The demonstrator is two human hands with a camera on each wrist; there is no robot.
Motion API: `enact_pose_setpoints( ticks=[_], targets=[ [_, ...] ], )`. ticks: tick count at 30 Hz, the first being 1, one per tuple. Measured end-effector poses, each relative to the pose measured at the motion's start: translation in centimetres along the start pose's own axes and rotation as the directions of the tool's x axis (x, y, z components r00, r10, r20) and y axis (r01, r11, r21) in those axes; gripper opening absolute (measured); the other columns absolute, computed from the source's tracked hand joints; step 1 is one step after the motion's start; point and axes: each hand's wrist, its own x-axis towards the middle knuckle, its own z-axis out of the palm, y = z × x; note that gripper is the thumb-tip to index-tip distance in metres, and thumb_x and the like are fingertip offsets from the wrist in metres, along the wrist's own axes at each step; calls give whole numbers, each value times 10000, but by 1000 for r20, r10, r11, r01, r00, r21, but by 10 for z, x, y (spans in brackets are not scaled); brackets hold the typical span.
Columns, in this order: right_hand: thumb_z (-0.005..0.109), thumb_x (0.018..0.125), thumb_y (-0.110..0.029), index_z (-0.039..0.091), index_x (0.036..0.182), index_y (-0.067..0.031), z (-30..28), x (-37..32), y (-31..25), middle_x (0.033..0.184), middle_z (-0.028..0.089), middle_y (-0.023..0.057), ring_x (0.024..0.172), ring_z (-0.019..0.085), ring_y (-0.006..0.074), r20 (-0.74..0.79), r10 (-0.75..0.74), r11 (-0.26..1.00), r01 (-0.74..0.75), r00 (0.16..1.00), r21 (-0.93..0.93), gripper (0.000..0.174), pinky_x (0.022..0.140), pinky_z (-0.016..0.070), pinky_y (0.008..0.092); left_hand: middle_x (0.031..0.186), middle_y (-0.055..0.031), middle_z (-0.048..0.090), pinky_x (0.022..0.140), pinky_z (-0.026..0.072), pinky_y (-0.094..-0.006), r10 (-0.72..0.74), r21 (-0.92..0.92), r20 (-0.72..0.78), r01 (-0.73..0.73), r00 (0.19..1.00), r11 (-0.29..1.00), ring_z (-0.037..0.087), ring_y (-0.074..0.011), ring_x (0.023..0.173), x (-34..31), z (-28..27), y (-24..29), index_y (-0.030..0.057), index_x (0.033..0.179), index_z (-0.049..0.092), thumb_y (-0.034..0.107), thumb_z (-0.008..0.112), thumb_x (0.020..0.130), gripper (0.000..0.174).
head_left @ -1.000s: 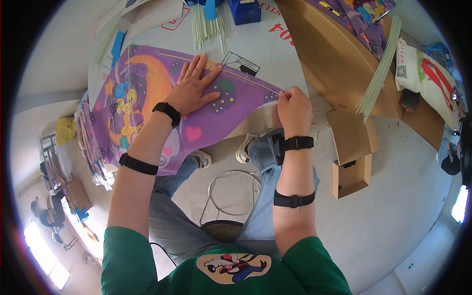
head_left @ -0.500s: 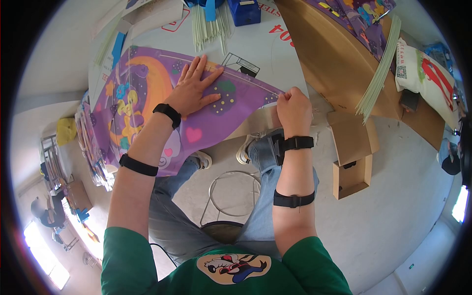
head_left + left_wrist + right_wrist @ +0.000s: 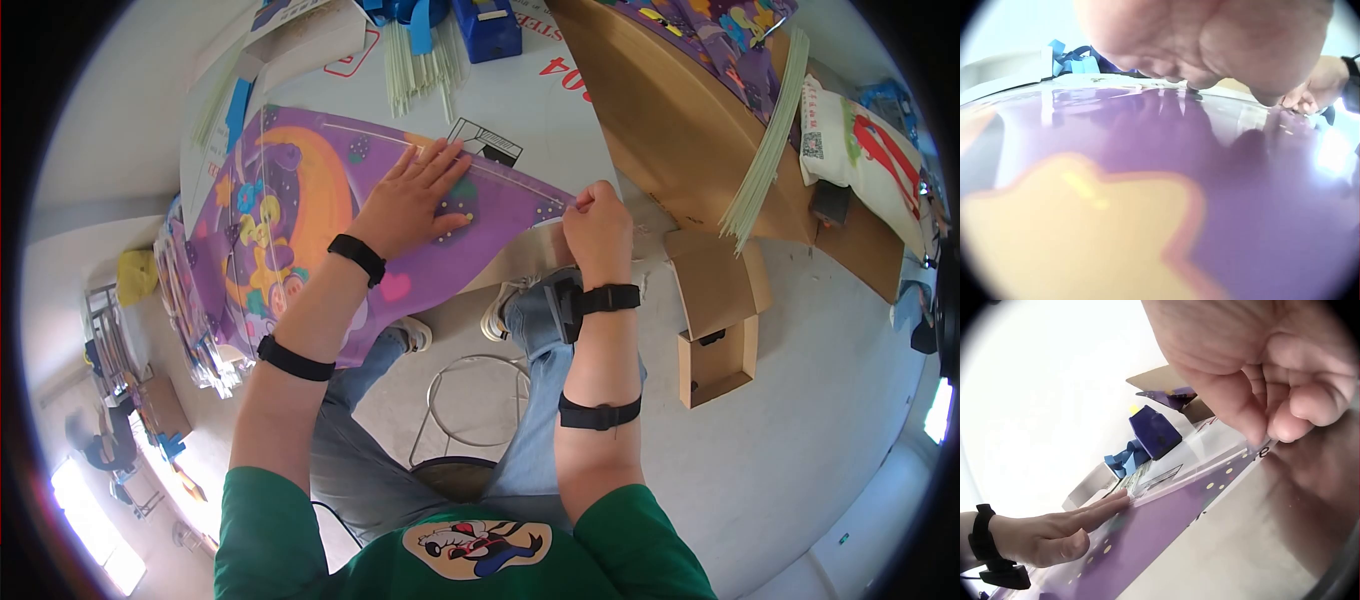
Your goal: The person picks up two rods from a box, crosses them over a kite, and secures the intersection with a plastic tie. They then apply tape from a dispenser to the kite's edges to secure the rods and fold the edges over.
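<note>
On the white worktop (image 3: 560, 110), a purple printed sheet (image 3: 300, 200) lies flat, its lower part overhanging the near edge. Left hand (image 3: 415, 200): fingers straight and spread, palm pressing the sheet near its upper edge. Right hand (image 3: 598, 225): fingers (image 3: 1300, 406) curled, thumb and forefinger pinching the sheet's right-hand tip at the worktop's edge. Beyond the sheet, a bundle of pale rods (image 3: 420, 65) and a blue tape dispenser (image 3: 485, 25) rest apart from both hands.

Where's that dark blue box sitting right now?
In the head view the dark blue box sits at the far side of the white table, top centre, just right of the pale green rods and beyond the purple sheet under the left hand.
</note>
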Motion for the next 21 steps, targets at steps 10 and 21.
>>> enact_pose_setpoints(
  ticks=[10, 21],
  targets=[
    [599, 765, -82, 567, 806, -19, -14, 10, 6, 738, 634, 149, 719, 622, 324, 10, 81, 984, -81, 997, 160, 81, 660, 487, 398, 1482, -120, 253, 1130, 185, -409, 16, -60, -9, -17, 1000, 998, 211, -269, 1381, 8, 3, 21, 76, 1411, 292, 530, 495, 857, 745],
    [613, 795, -84, 589, 822, -3, -22, 16, 4, 727, 624, 74, 637, 590, 177, -181, 158, 863, -47, 971, 503, 88, 646, 481, 304, 1486, -114, 250, 1127, 188, -389, 41, -102, -14, -42, 999, 994, 215, -247, 1383, 25, 11, 68, 41, 1411, 288, 556, 444, 877, 758]
  ],
)
